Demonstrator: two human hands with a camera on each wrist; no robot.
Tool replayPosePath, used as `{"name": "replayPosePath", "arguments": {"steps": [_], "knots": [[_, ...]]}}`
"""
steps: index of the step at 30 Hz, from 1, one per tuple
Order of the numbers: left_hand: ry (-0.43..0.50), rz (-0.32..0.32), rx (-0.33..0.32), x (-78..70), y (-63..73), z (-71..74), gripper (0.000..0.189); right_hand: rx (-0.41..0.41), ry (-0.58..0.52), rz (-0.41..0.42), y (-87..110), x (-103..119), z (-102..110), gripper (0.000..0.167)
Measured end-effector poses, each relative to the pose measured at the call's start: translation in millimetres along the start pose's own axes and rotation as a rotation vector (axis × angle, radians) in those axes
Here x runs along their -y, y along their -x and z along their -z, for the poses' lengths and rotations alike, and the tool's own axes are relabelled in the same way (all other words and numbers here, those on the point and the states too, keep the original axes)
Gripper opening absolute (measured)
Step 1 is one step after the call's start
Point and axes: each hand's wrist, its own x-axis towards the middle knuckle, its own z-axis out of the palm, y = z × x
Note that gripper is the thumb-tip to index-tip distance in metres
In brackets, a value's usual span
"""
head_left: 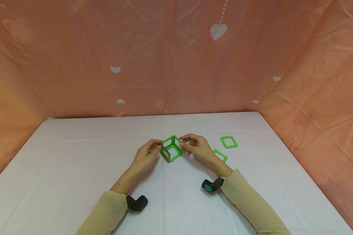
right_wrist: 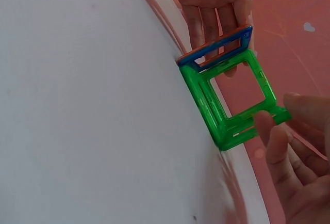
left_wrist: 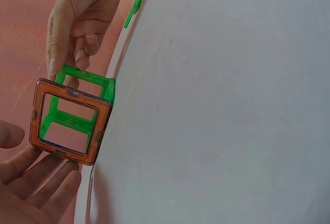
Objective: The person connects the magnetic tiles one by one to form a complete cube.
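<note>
Between the hands is an open box of green magnetic square frame tiles (head_left: 174, 156), over the table. On its left side stands an orange square tile (left_wrist: 70, 87); blue (right_wrist: 216, 52) shows on that tile's inner face in the right wrist view. My left hand (head_left: 145, 156) has its fingers fairly straight against the orange tile's edge, and its thumb is apart from the tile in the left wrist view. With thumb and forefinger, my right hand (head_left: 199, 149) pinches the green box at its right side.
Two loose green square tiles lie to the right on the white-covered table (head_left: 76, 156): one whole tile (head_left: 229, 142) farther back, and a nearer tile (head_left: 221, 154) partly hidden by the right forearm. An orange-pink cloth (head_left: 164, 58) with pale hearts hangs behind the table.
</note>
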Motion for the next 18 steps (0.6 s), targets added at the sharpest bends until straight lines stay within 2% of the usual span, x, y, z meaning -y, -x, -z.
{"name": "replayPosePath", "arguments": {"steps": [8,18], "knots": [[-0.022,0.024,-0.010,0.0,0.1,0.1,0.027,-0.001,-0.014,0.020,0.1,-0.3,0.0,0.030],[-0.028,0.025,-0.016,0.0,0.8,0.5,0.025,0.006,-0.011,-0.012,-0.1,0.0,-0.4,0.032]]}}
